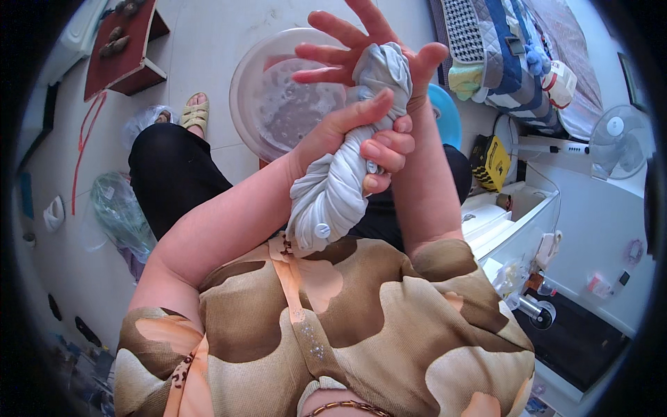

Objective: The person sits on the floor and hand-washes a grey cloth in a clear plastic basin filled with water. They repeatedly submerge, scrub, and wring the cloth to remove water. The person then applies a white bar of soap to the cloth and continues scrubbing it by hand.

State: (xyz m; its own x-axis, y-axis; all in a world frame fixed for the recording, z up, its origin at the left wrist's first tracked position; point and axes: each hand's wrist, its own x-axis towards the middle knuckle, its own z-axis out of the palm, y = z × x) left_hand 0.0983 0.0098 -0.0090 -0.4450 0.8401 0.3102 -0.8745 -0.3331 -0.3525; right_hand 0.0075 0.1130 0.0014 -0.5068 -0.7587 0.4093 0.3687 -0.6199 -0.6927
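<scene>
A twisted, pale grey-white garment point(331, 203) with white buttons runs diagonally in front of my chest. My left hand point(344, 130) is shut around its middle, the thumb lying across the top. At the far end, a wrung bundle of the cloth rests against the palm of my right hand point(378, 34), whose fingers are spread wide. Beyond and partly under the hands stands a pale plastic basin point(241, 112) of cloudy, sudsy water. A blue basin point(449, 117) shows partly behind my right forearm.
Brown lumpy objects point(114, 44) lie on a red-brown wooden piece point(112, 68) at far left. A red cord point(83, 140) and plastic bags point(122, 203) are on the tiled floor. Rightward are a quilted bed point(500, 57), an electric fan point(615, 138) and an open white drawer point(536, 203).
</scene>
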